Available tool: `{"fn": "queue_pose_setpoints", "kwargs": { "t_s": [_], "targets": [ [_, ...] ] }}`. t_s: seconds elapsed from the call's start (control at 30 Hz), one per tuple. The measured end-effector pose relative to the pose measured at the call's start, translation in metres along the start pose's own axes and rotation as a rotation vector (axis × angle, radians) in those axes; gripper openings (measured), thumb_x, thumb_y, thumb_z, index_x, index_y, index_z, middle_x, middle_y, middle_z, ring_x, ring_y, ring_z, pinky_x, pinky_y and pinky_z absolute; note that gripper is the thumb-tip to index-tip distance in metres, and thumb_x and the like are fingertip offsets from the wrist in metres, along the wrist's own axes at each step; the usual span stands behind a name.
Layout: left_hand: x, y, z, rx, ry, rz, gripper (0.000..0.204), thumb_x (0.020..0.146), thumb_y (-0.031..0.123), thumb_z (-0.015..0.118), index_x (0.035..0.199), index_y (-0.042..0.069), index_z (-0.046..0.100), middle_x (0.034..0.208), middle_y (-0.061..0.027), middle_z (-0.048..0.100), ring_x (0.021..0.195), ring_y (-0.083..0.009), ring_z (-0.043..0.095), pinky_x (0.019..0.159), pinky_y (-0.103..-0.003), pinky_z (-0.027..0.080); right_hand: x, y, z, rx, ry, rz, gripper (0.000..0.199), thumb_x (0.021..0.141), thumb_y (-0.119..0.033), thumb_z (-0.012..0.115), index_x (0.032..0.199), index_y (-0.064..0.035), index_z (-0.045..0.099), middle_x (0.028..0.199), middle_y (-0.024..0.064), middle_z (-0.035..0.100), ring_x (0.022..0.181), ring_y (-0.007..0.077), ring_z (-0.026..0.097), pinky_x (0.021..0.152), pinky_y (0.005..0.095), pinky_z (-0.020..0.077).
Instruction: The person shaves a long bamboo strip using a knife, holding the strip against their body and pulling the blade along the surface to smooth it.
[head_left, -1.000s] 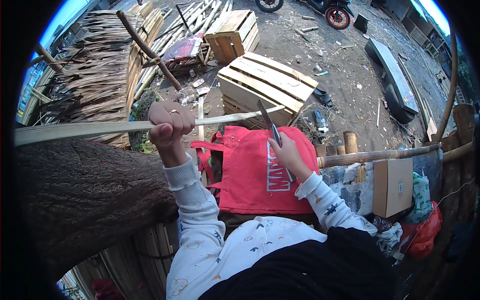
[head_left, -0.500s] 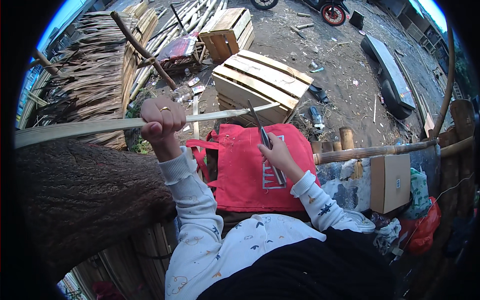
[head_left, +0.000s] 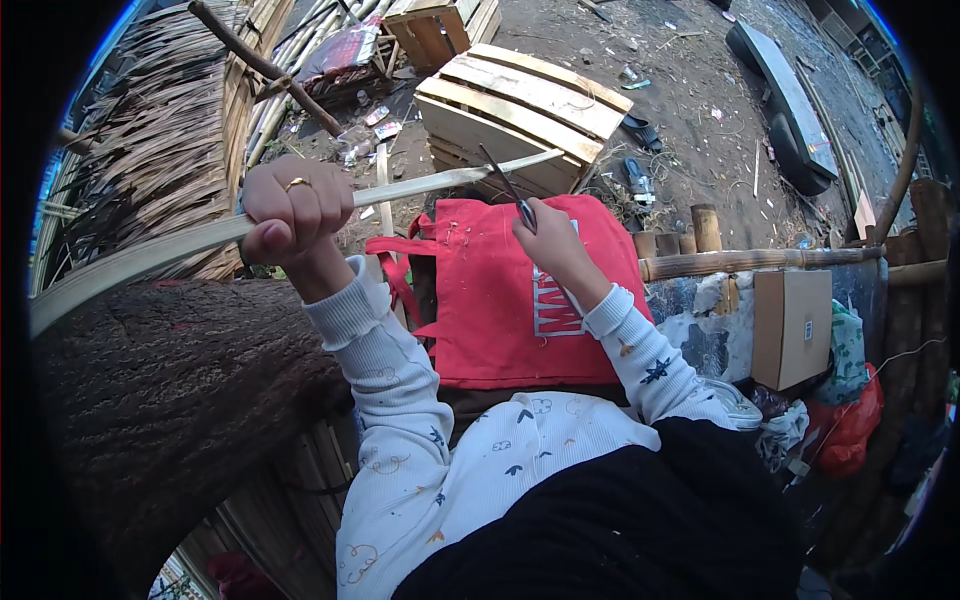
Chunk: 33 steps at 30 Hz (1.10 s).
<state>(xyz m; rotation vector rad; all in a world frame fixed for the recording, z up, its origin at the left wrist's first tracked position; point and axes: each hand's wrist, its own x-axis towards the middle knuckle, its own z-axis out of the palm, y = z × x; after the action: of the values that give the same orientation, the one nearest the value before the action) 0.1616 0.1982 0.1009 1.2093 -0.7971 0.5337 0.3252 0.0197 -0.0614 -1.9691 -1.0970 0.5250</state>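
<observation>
My left hand (head_left: 297,213) is closed in a fist round a long pale bamboo strip (head_left: 425,186), which runs from the far left past the fist to a thin tip at the right. A knife (head_left: 508,187) is gripped in my right hand (head_left: 555,243), its dark blade slanting up and to the left. The blade crosses the strip near that tip; whether it touches is hard to tell. Beneath both, a red tote bag (head_left: 480,310) lies spread over my lap, with small pale shavings on it. Most of the knife's handle is hidden by my fingers.
Wooden crates (head_left: 530,90) stand ahead on the dirt ground. Close on my left is a thick tree trunk (head_left: 190,370), with dried thatch (head_left: 150,150) beyond it. To the right are a bamboo rail (head_left: 760,262), a cardboard box (head_left: 792,328) and a red plastic bag (head_left: 848,430).
My left hand has shifted left and slightly up, and the strip now slopes more steeply. The knife has moved a little up and left against the bag. The whole view has tilted downward.
</observation>
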Motion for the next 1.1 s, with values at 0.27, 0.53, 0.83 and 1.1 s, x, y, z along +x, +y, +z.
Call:
{"fn": "queue_pose_setpoints", "kwargs": {
  "t_s": [0.27, 0.53, 0.83, 1.1],
  "targets": [
    [-0.001, 0.000, -0.002, -0.006, -0.029, 0.017, 0.042, 0.076, 0.010, 0.048, 0.042, 0.012, 0.024, 0.035, 0.0055, 0.027, 0.026, -0.0073, 0.019, 0.028, -0.022, 0.016, 0.003, 0.009, 0.017, -0.001, 0.013, 0.191, 0.021, 0.079, -0.017, 0.054, 0.080, 0.0037, 0.049, 0.070, 0.0228, 0.057, 0.069, 0.0385, 0.057, 0.062, 0.0446, 0.0432],
    [0.003, 0.001, 0.000, -0.004, -0.062, -0.006, 0.044, 0.078, 0.011, 0.048, 0.042, 0.013, 0.024, 0.034, 0.0051, 0.029, 0.025, -0.0071, 0.021, 0.028, -0.022, 0.016, 0.026, 0.027, 0.029, -0.171, 0.163, 0.239, 0.024, 0.077, -0.020, 0.056, 0.079, 0.0042, 0.053, 0.075, 0.0243, 0.058, 0.075, 0.0397, 0.058, 0.067, 0.0455, 0.0453],
    [0.005, -0.006, 0.000, -0.015, -0.020, 0.008, 0.045, 0.079, 0.010, 0.048, 0.042, 0.013, 0.022, 0.034, 0.0043, 0.028, 0.025, -0.0080, 0.019, 0.027, -0.023, 0.015, 0.074, 0.062, 0.019, -0.276, 0.054, 0.443, 0.022, 0.078, -0.014, 0.048, 0.087, 0.0002, 0.061, 0.093, 0.0238, 0.060, 0.088, 0.0367, 0.059, 0.076, 0.0436, 0.0470],
    [-0.001, 0.001, -0.001, -0.011, -0.022, 0.008, 0.045, 0.079, 0.010, 0.049, 0.040, 0.013, 0.026, 0.034, 0.0050, 0.029, 0.026, -0.0070, 0.021, 0.029, -0.022, 0.015, 0.067, 0.051, 0.010, -0.217, -0.060, 0.452, 0.026, 0.076, -0.018, 0.052, 0.084, 0.0055, 0.059, 0.080, 0.0232, 0.062, 0.076, 0.0335, 0.062, 0.068, 0.0406, 0.0496]
  ]
}}
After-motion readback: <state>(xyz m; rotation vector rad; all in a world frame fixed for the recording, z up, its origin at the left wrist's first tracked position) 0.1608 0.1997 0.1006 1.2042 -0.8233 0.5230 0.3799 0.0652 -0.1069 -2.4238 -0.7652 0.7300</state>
